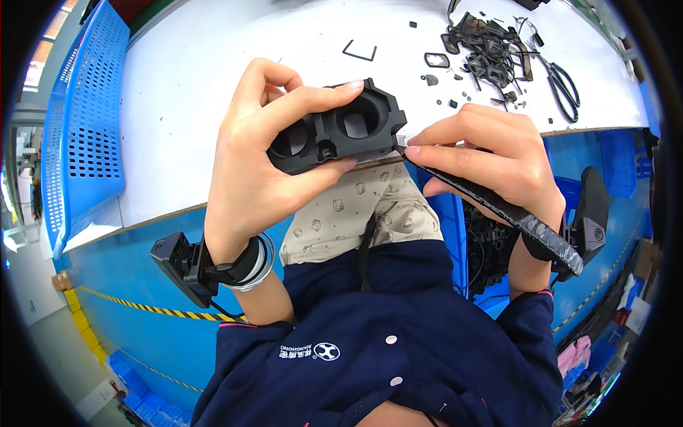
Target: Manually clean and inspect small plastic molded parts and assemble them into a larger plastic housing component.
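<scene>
My left hand (pixel 249 146) is closed round a black plastic housing (pixel 326 127) with two round openings, its thumb along the lower side and fingers over the top. The housing is held just above the table's near edge. In my right hand (pixel 501 153) is a trimming knife (pixel 516 213) with a long dark, tape-wrapped handle, pinched near its tip. The knife's short end meets the right end of the housing; whether it touches or cuts is too small to tell.
On the white table (pixel 178 114) lie a pile of black plastic scraps (pixel 491 53), a pair of black-handled scissors (pixel 563 91) and a thin angular black strip (pixel 360 51). A blue perforated basket (pixel 89 121) stands at the left. Below the right edge is a blue bin with dark parts (pixel 491 245).
</scene>
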`<state>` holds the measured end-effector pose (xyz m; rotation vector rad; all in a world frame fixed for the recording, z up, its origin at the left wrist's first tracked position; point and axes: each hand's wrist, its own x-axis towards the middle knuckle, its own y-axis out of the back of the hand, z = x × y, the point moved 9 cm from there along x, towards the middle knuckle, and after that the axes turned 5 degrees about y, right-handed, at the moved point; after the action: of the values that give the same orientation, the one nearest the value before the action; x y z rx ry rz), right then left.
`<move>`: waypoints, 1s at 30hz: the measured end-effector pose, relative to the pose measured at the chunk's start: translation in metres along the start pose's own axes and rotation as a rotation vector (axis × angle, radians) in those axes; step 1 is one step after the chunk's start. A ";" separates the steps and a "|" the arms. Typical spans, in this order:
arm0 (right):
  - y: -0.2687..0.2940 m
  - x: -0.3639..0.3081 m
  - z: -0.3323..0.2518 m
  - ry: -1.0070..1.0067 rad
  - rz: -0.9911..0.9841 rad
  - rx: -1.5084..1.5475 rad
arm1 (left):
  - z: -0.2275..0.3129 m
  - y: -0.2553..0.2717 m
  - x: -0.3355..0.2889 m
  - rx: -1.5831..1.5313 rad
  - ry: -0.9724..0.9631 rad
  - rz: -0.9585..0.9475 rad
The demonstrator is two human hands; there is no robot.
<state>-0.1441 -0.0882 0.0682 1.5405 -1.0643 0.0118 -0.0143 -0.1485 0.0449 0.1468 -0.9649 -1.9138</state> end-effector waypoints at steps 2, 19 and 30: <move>-0.002 0.001 0.002 0.000 -0.020 0.013 | 0.000 0.000 0.000 0.001 -0.004 -0.002; -0.022 -0.025 -0.012 0.037 0.344 -0.260 | -0.012 0.002 0.011 -0.262 0.058 0.003; 0.025 -0.040 0.025 -0.189 0.580 -0.037 | -0.010 0.002 0.010 -0.229 0.098 -0.030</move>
<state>-0.1954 -0.0808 0.0582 1.1702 -1.6235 0.2485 -0.0134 -0.1629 0.0420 0.1205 -0.6769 -2.0100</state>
